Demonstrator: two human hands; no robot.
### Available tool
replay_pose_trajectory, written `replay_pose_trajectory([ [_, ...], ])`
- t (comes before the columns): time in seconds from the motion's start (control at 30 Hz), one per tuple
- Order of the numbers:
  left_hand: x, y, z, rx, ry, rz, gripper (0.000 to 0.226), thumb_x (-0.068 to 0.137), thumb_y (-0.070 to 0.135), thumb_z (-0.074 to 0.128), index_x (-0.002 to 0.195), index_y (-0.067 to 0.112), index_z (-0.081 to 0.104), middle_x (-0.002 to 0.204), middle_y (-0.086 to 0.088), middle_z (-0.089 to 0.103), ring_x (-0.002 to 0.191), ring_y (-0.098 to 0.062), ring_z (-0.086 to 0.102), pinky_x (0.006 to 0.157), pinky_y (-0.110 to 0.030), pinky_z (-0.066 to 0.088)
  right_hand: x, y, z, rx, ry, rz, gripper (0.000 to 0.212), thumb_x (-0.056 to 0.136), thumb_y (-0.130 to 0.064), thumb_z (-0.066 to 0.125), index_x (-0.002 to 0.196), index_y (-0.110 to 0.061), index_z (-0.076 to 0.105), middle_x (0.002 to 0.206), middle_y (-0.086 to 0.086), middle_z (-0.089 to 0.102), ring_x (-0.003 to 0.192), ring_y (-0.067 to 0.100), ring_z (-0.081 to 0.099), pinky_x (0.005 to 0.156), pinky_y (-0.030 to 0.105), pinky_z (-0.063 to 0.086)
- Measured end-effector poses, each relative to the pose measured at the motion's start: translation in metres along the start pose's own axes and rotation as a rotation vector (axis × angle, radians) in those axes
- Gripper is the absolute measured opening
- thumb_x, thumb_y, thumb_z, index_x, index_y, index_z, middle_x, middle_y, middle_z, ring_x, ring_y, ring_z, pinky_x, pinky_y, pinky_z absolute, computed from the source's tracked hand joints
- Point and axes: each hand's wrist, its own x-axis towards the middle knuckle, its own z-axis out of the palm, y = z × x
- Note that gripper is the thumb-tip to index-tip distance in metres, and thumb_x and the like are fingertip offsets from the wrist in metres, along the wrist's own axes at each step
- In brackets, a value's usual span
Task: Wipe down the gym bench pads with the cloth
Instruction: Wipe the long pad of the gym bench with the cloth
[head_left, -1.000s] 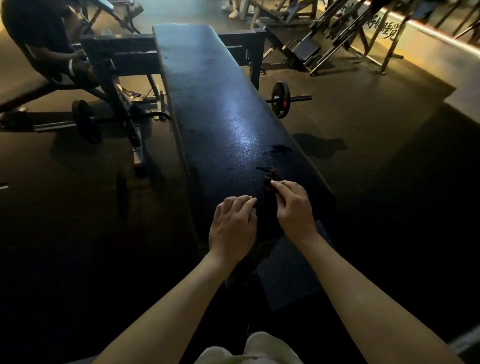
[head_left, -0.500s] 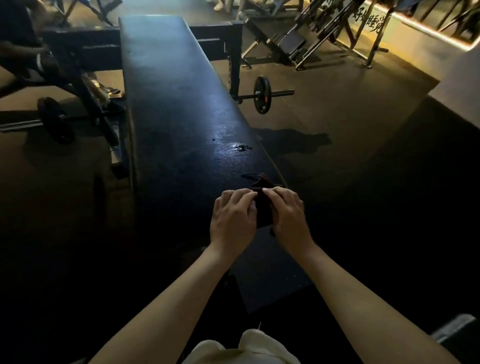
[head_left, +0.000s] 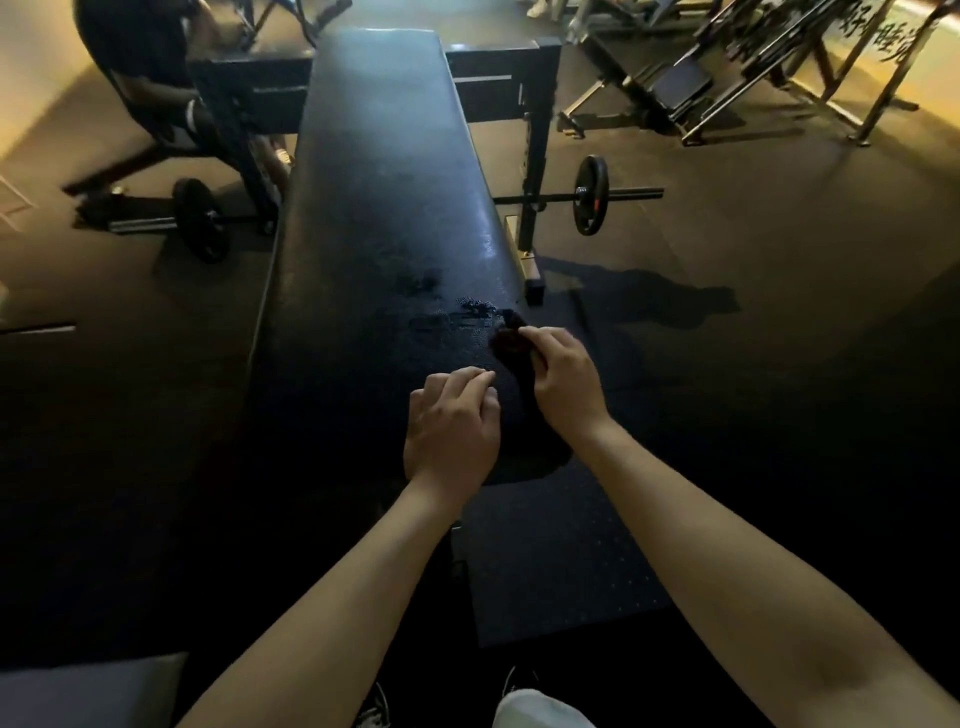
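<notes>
Across the long black bench pad (head_left: 374, 171) I lean from its near end, so the whole length lies in reach. Left hand (head_left: 451, 427) rests curled, holding nothing, bracing me. Right hand (head_left: 563, 382) pinches the dark cloth (head_left: 508, 340) beside wet droplets (head_left: 470, 312).

bench pad (head_left: 374, 208) lies bare beyond the hands (head_left: 506, 410).

Only 1 view here, worn on the person's head, looking forward and steeply down along the surface (head_left: 384, 208). Forearms near; the floor (head_left: 753, 249) and racks lie farther off.
</notes>
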Motion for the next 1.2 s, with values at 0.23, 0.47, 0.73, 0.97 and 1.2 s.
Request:
replay_pose_trajectory([
  [0.23, -0.006, 0.0, 0.003, 0.083, 0.077, 0.058, 0.036, 0.102, 0.03, 0.044, 0.125, 0.017, 0.068, 0.128, 0.006, 0.065, 0.119, -0.013, 0.051, 0.102, -0.03, 0.035, -0.062, 0.001, -0.012, 0.169, -0.001, -0.019, 0.035, 0.094, -0.006, 0.057, 0.126, -0.017, 0.062, 0.127, -0.003, 0.058, 0.121, 0.017, 0.05, 0.104, 0.034, 0.044],
  [0.47, -0.005, -0.002, 0.006, 0.123, 0.07, 0.047, 0.037, 0.103, 0.034, 0.042, 0.125, 0.019, 0.068, 0.128, 0.008, 0.064, 0.121, -0.012, 0.05, 0.104, -0.029, 0.033, -0.016, 0.011, -0.006, 0.215, -0.051, 0.021, 0.035, 0.095, -0.002, 0.054, 0.127, -0.015, 0.062, 0.125, 0.003, 0.057, 0.115, 0.022, 0.051, 0.101, 0.04, 0.046],
  [0.73, -0.003, -0.003, 0.008, 0.136, 0.067, 0.052, 0.038, 0.103, 0.036, 0.042, 0.127, 0.02, 0.067, 0.131, 0.008, 0.063, 0.123, -0.013, 0.049, 0.103, -0.031, 0.033, -0.057, -0.001, -0.011, 0.271, -0.001, 0.135, 0.038, 0.099, -0.012, 0.052, 0.134, -0.027, 0.055, 0.131, -0.011, 0.048, 0.105, 0.003, 0.052, 0.081, 0.009, 0.045],
  [0.97, 0.001, -0.001, 0.008, 0.124, 0.045, -0.021, 0.039, 0.103, 0.04, 0.041, 0.128, 0.026, 0.066, 0.135, 0.011, 0.06, 0.125, -0.011, 0.045, 0.104, -0.032, 0.031, 0.001, 0.001, -0.003, 0.273, -0.066, 0.197, 0.035, 0.101, -0.014, 0.05, 0.134, -0.022, 0.055, 0.136, 0.002, 0.051, 0.118, 0.017, 0.053, 0.103, 0.037, 0.046],
  [1.2, 0.008, 0.009, 0.014, 0.152, 0.036, -0.053, 0.041, 0.103, 0.041, 0.036, 0.129, 0.028, 0.065, 0.134, 0.012, 0.06, 0.124, -0.012, 0.045, 0.103, -0.035, 0.034, -0.039, -0.002, -0.015, 0.248, -0.089, 0.175, 0.034, 0.102, -0.024, 0.048, 0.135, -0.034, 0.054, 0.131, -0.017, 0.049, 0.096, 0.004, 0.056, 0.077, 0.016, 0.046],
])
